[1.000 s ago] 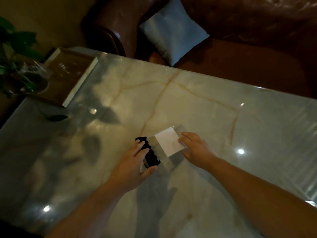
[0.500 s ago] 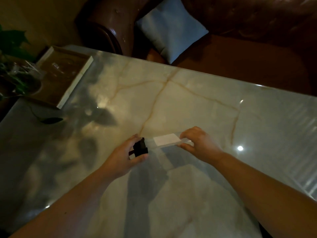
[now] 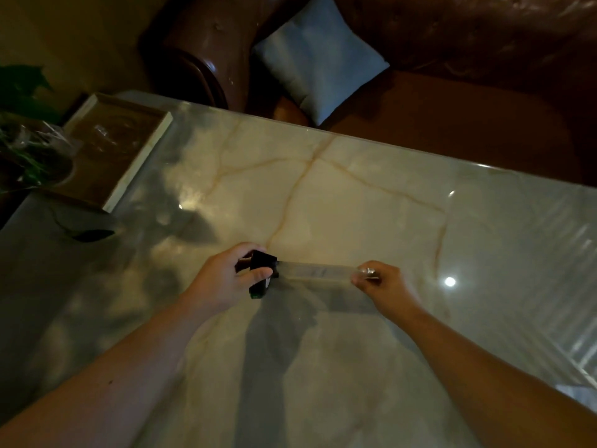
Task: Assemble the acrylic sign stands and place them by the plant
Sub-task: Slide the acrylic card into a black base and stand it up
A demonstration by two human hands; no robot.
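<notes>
A clear acrylic sign panel (image 3: 315, 271) is held nearly edge-on above the marble table (image 3: 339, 195). Its left end meets a black base (image 3: 262, 273). My left hand (image 3: 226, 279) grips that black base. My right hand (image 3: 384, 286) pinches the panel's right end. The plant (image 3: 27, 137) stands at the table's far left corner, well away from both hands.
A shallow wooden tray (image 3: 119, 150) lies beside the plant. A fallen dark leaf (image 3: 92, 235) rests on the table at the left. Behind the far edge stands a brown leather sofa (image 3: 452, 43) with a grey cushion (image 3: 318, 56).
The panel lay flat on the table with its white insert facing up. Both hands have lifted it and turned it edge-on; the view has shifted slightly.
</notes>
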